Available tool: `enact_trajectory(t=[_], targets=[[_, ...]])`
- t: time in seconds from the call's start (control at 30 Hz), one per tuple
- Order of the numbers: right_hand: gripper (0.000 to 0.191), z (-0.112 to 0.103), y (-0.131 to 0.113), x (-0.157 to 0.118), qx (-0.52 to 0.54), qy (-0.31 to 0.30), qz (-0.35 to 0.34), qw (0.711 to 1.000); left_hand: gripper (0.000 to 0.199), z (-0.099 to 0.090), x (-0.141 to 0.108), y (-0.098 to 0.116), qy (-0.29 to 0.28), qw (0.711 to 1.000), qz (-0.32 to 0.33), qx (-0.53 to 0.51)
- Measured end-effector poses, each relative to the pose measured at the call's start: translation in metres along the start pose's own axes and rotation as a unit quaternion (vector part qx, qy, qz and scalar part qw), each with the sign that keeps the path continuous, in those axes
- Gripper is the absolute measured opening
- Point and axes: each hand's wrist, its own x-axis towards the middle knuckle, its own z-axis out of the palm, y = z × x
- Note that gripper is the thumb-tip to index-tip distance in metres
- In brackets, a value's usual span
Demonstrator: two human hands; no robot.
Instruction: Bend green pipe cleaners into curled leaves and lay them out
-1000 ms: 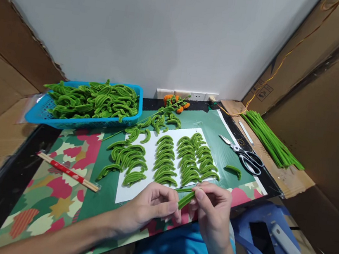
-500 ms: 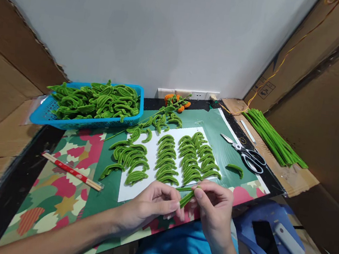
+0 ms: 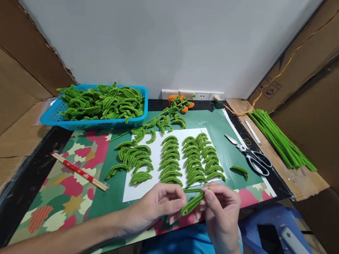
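A fuzzy green pipe cleaner, bent into a narrow loop, is pinched between the thumb and fingers of my right hand. My left hand has curled fingers at the loop's rounded end, and a thin green strand runs between both hands; its contact there is partly hidden. Beyond my hands, curved green pipe-cleaner pieces lie in columns on a white sheet. A single curved piece lies apart at the right, near the scissors.
A blue basket heaped with green pieces stands at the back left. Wrapped chopsticks lie on the left. An orange-and-green stem is at the back. Straight green pipe cleaners lie far right; a blue stool holds a phone.
The loop's rounded end now shows beside my left fingers, which covered it before. The right hand keeps its pinch. The whole view has shifted slightly.
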Motion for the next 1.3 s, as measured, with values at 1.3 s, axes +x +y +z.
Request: enact_trajectory(t=[1.3], targets=[[0.017,-0.010,0.006,-0.004,-0.043,-0.102,0.013,0.994,0.044,-0.009,-0.010,0.000,-0.015,0.999,-0.037,0.035]])
